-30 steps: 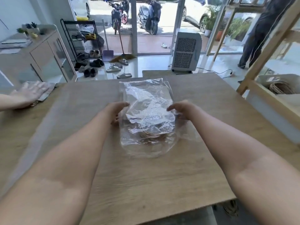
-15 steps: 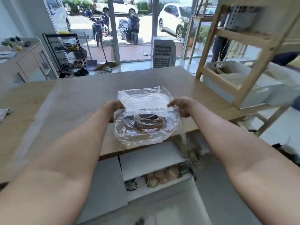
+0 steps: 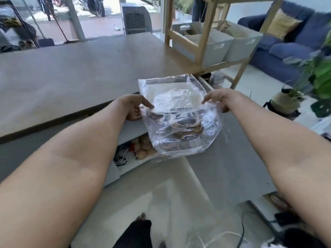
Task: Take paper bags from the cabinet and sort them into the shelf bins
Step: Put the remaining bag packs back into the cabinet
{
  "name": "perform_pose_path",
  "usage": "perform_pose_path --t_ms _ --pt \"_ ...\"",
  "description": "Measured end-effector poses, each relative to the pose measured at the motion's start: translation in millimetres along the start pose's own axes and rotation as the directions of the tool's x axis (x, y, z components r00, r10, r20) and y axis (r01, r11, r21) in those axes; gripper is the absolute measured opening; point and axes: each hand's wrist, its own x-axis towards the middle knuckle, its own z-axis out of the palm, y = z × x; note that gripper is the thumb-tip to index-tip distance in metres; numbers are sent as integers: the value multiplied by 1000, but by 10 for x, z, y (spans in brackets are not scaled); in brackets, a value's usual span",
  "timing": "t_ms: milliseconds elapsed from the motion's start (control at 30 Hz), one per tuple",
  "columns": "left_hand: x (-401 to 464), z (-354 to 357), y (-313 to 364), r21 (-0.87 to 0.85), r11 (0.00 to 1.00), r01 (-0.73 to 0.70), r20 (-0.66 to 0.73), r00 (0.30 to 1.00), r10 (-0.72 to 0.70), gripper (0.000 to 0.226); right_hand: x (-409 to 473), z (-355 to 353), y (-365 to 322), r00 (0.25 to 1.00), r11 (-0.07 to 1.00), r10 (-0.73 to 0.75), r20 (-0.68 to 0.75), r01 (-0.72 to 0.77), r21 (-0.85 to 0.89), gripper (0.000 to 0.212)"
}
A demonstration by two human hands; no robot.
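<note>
A clear plastic bag point(image 3: 179, 111) with brown coiled handles or cords inside hangs in the air past the table's near corner. My left hand point(image 3: 133, 109) pinches its left edge and my right hand point(image 3: 219, 99) pinches its right edge. Beyond it stands a wooden shelf point(image 3: 206, 33) that carries two pale grey bins point(image 3: 213, 45) point(image 3: 243, 42). Below the bag, an open grey cabinet point(image 3: 132, 127) shows brown items and cords on its lower shelf.
The wooden table point(image 3: 80, 68) fills the left half. A blue sofa point(image 3: 286, 43) with a yellow cushion is at the far right, a potted plant point(image 3: 290, 101) near it. Cables and dark items lie on the floor at lower right. A fan unit point(image 3: 135, 20) stands behind the table.
Both hands lifted the bag off the table and carried it to the right, past the table's corner. My view turned right and down; the shelf bins and sofa came into view.
</note>
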Motion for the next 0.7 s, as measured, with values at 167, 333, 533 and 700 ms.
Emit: perform_pose_path --t_ms 167,333,533,700 --pt "49 401 -246 52 999 14 97 995 -19 82 20 -161 479 993 986 88 -80 -98 -132 47" --pt "301 371 -626 62 986 157 130 978 -164 53 229 118 778 978 978 197 76 -191 -80 27" --pt "822 -8 -1119 28 957 288 51 956 -290 24 759 836 828 949 965 262 173 -263 -19 29" --pt "1319 -574 -1311 -57 937 345 -26 938 -347 18 1343 1524 489 924 957 278 264 -290 7 28"
